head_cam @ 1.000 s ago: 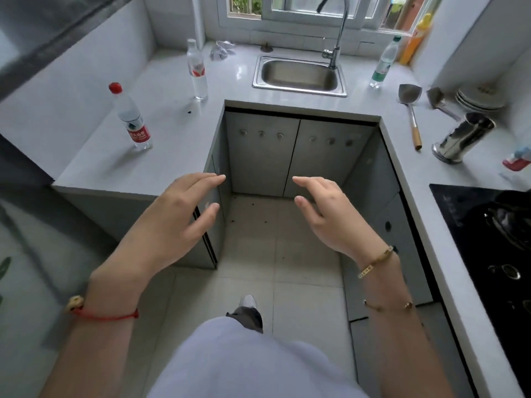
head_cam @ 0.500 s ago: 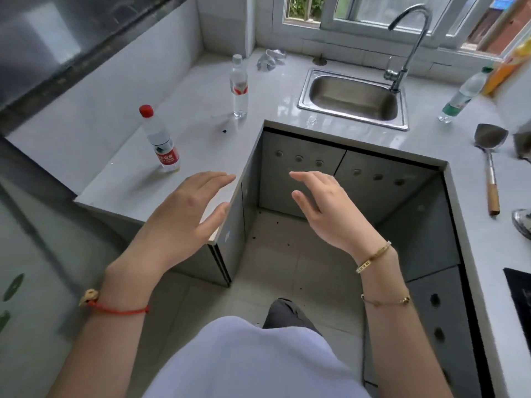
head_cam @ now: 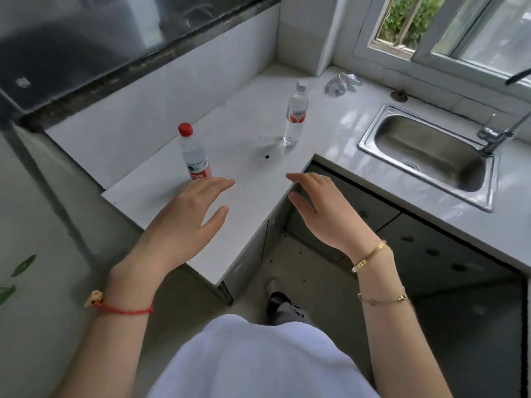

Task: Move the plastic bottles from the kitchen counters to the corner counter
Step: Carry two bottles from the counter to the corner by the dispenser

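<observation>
Now we have both hands out over the near end of the bench [head_cam: 161,193], and neither holds anything. Our left hand [head_cam: 184,222] is spread flat, fingers [head_cam: 221,183] loosely extended and thumb out, hovering just in front of the red-capped bottle [head_cam: 194,156]; from this view we cannot tell whether the fingertips touch its base. Our right hand [head_cam: 321,211] hangs open too, fingers gently curved, off the bench edge above the cabinet gap. A second bottle [head_cam: 296,116], white-capped, stands upright farther along the bench, toward the corner by the window, with the sink [head_cam: 425,156] well to its right. The step in hand looks like the reach for the red-capped bottle. To do it well, we judge we should wrap the left fingers round the labelled middle of the body rather than the neck, since a tall, light bottle tips easily if nudged at the top. A firm but not crushing squeeze suits thin plastic. Then we lift straight up before carrying it toward the far corner, keeping clear of the white-capped bottle.
</observation>
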### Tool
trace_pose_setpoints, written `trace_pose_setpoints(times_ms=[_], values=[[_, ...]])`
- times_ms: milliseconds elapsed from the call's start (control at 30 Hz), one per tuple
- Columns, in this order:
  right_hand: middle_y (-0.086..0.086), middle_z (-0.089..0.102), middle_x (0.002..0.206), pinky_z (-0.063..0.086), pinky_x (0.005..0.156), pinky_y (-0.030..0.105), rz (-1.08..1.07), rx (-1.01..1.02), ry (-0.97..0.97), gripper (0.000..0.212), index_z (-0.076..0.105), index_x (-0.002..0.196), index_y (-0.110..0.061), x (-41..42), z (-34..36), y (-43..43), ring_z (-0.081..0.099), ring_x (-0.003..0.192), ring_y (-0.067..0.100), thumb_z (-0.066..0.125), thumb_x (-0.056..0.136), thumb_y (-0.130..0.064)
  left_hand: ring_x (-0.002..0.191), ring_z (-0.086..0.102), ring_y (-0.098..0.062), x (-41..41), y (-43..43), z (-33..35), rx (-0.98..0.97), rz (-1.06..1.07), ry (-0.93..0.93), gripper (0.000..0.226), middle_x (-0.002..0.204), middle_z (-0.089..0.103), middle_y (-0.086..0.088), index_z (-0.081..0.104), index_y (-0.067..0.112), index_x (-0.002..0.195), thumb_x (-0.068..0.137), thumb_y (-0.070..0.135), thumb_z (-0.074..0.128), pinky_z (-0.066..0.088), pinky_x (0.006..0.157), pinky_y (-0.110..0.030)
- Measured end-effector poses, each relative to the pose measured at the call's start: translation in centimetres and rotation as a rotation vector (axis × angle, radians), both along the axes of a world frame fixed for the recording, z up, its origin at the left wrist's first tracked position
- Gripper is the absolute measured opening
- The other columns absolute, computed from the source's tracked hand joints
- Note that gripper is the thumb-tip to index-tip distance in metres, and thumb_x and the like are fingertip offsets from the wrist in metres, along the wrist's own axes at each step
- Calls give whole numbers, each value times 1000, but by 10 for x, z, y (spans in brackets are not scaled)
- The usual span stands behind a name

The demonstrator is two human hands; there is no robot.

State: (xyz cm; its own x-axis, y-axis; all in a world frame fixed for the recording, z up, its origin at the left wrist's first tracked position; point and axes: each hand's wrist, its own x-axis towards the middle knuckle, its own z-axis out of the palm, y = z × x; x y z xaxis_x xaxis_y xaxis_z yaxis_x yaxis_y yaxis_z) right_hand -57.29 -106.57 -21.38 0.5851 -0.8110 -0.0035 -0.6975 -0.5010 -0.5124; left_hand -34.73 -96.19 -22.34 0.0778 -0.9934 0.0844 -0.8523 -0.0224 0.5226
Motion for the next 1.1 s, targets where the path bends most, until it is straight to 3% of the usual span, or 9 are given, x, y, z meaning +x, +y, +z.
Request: trace_pose_setpoints(times_ms=[100,200,400,567,767,900,1100], values=[[-2,48,141,35,111,40,81,-1,10,43,40,140,-19,6,5,-41,39,133,19,39,99,-30,137,37,-7,-2,-26,1,-9,74,11,47,144,44,15,39,34,141,94,32,48,38,109,-35],[-4,48,141,36,110,39,151,-8,28,43,39,140,-21,10,6,-77,42,129,19,39,99,-31,135,38,-5,-6,-49,2,-1,149,20,47,145,42,15,39,34,141,95,31,49,38,109,-31],[-5,47,144,33,113,35,265,-16,28,43,39,140,-22,16,7,-136,36,137,16,39,98,-33,136,38,-8,-19,-84,5,28,285,47,48,147,41,15,39,34,141,95,31,49,42,108,-40],[-4,49,141,33,110,33,340,-13,22,41,41,139,-22,25,2,-167,38,134,17,40,99,-32,117,47,0,-19,-99,0,-21,395,23,46,141,47,13,43,32,138,94,27,51,38,101,-22],[-2,49,142,35,111,35,408,-1,34,42,42,139,-20,41,-5,-190,40,133,20,40,99,-33,119,52,-23,-1,-131,-13,-170,609,-87,40,132,58,-2,54,17,130,90,20,55,44,101,-40],[-1,50,141,35,110,35,434,-7,46,42,42,139,-19,55,-8,-203,40,133,21,40,99,-32,117,50,-28,27,-157,-24,-179,757,-81,39,129,57,-5,55,15,126,86,15,56,46,96,-42],[0,49,141,36,109,37,435,3,48,42,42,138,-19,76,-9,-220,40,132,21,39,99,-31,120,45,-35,72,-193,-39,-10,832,-105,45,132,52,-12,50,10,131,86,14,59,47,94,-45]])
